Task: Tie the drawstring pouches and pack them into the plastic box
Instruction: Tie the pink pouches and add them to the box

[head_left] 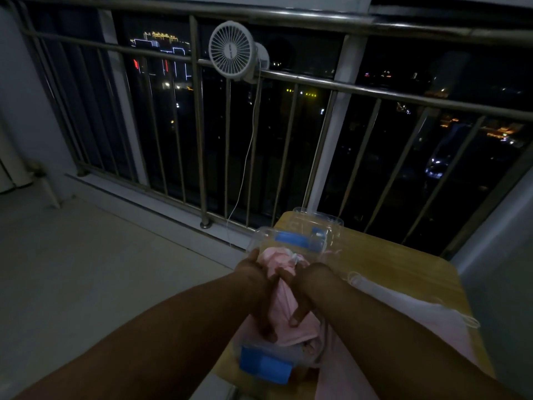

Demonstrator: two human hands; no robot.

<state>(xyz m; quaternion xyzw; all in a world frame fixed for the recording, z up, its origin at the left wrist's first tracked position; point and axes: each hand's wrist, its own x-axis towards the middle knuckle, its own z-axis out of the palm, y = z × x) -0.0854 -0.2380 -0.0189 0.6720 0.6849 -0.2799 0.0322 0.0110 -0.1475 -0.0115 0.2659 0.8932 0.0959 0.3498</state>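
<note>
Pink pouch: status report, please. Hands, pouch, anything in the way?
Left hand and right hand pressing pink pouch, fingers straight. Pouch partly in plastic box. Nothing blocking seen.

Small wooden table (403,255), yellowish top, rounded far corner. Carries a clear plastic box (245,346) with blue latches at the left edge, lid (314,223) standing open at the far end. Just right of it, flat pink drawstring pouches (409,308), white cords (356,277) looping loose.
</note>
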